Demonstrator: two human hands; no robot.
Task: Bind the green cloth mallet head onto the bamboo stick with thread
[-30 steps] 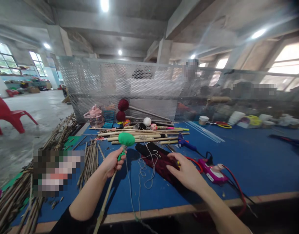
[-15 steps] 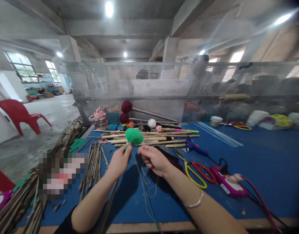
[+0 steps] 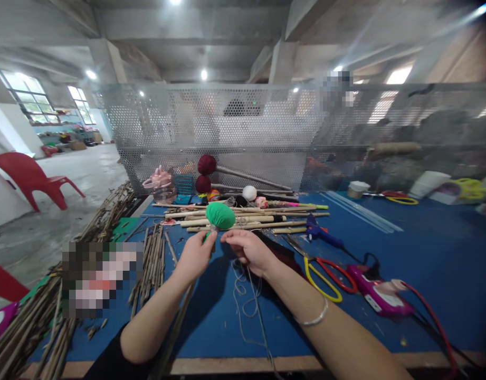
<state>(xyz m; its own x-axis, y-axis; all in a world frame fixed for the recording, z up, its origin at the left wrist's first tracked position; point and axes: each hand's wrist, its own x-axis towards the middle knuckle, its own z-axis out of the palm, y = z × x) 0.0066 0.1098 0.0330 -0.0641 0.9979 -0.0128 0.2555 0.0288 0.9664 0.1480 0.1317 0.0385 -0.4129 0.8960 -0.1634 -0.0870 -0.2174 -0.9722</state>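
Head view: green ball (image 3: 221, 216) held up

Just below it, the stick (image 3: 182, 314) is clasped by the left hand (image 3: 197, 256) above the tabletop (image 3: 322, 332), likely for steadiness; close beside, the right hand (image 3: 253, 250) is pinched narrow, seemingly on trailing string (image 3: 262, 328).

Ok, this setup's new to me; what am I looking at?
No machine here: these are a person's bare hands, filmed by one camera worn on the head, looking forward and down. The left hand grips a stick just below its green, rounded top. Close by, the right hand seems to pinch grey string, which trails in loops over the blue table. To the right lie scissors, a glue gun and a purple power strip; to the left, piled sticks; further back, two dark red balls.
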